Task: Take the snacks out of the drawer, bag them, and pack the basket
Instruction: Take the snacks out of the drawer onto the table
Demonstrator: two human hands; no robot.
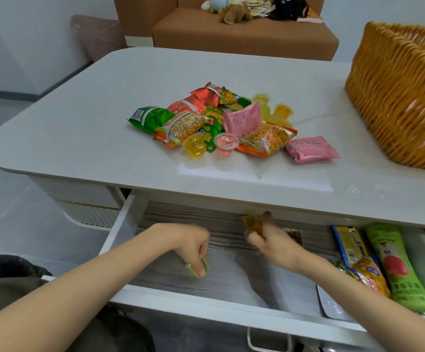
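Both hands were inside the open drawer [123, 224] under the desk [79, 123]. The left hand [188, 240] pointed its fingers down and pinched a small yellow-green snack [197, 269] just above the drawer floor. The right hand [275, 243], further back, gripped a brown packet [253, 224] that stuck up above its fingers near the desk edge. A blue packet [353, 255] and a green packet [397, 268] lay side by side at the drawer's right end, just beside the right forearm. A pile of snacks [231, 123] sat mid-desk, well apart from both hands, with the wicker basket [397, 97] to its right.
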